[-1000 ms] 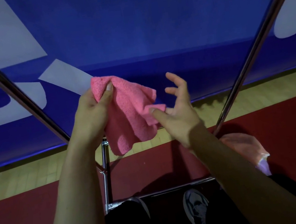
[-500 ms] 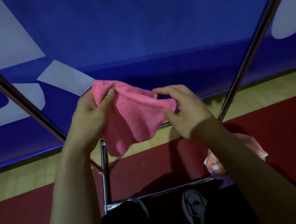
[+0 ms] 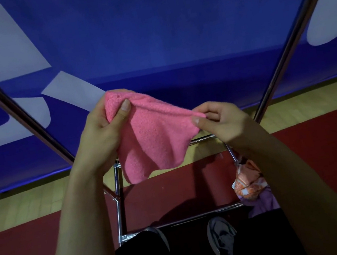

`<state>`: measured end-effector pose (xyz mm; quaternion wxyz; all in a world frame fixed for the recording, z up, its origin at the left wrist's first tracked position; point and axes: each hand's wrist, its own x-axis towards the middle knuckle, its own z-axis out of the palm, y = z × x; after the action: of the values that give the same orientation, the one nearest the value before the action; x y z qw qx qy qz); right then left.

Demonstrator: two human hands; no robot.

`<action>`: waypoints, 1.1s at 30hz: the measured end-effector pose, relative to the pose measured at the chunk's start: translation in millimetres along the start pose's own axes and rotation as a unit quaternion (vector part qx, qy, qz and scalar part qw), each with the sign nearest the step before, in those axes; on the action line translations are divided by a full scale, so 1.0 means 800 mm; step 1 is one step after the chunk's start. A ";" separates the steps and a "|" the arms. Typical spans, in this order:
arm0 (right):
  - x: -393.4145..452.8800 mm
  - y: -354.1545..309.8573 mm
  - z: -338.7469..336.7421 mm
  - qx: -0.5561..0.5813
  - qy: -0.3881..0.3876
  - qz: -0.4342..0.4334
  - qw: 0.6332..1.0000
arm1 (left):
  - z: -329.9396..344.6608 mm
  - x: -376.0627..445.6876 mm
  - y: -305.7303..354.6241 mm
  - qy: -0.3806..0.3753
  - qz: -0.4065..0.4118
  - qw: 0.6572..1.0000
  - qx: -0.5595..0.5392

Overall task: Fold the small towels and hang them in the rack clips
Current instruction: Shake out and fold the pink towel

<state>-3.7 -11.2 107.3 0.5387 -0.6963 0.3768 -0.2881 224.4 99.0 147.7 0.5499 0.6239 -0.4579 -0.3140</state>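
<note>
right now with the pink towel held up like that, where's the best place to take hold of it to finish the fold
Take the loose bottom corner of the pink towel, coming from below. The left hand and right hand already pinch its two top corners, so the upper edge runs taut between them while the lower part hangs free in soft folds, with nothing gripping it. That free corner looks easiest to bring up to the top edge.

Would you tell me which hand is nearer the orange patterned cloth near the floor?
Right. The right hand is above the orange patterned cloth; the left hand is farther left.
</note>
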 end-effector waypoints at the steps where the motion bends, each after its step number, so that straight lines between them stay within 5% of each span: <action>1: 0.001 0.001 0.003 0.016 -0.023 0.027 0.999 | 0.001 0.000 0.001 -0.004 0.001 1.000 -0.021; 5: 0.002 0.010 0.012 0.101 -0.106 0.102 0.984 | 0.003 -0.002 0.004 -0.026 0.007 0.996 -0.091; 11: 0.011 0.016 0.012 0.040 -0.026 0.088 0.995 | 0.003 -0.001 0.002 -0.070 0.018 0.989 -0.128; 15: 0.011 0.016 0.008 0.035 -0.061 0.075 0.995 | 0.004 -0.002 0.006 -0.099 0.022 0.983 -0.155; 22: 0.008 0.009 -0.001 0.206 -0.162 0.097 0.960 | 0.000 -0.004 0.008 -0.124 0.010 0.972 -0.197; 28: 0.006 0.010 -0.005 0.181 -0.133 0.086 0.971 | -0.004 -0.001 0.003 -0.144 0.015 0.970 -0.197; 33: 0.004 0.013 -0.011 0.061 -0.256 0.056 0.963 | -0.005 0.000 0.002 -0.177 0.019 0.960 -0.217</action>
<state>-11.0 -20.0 99.1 0.6741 -0.6900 0.2469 -0.0923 227.7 100.8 149.9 0.5878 0.4152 -0.4807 -0.5010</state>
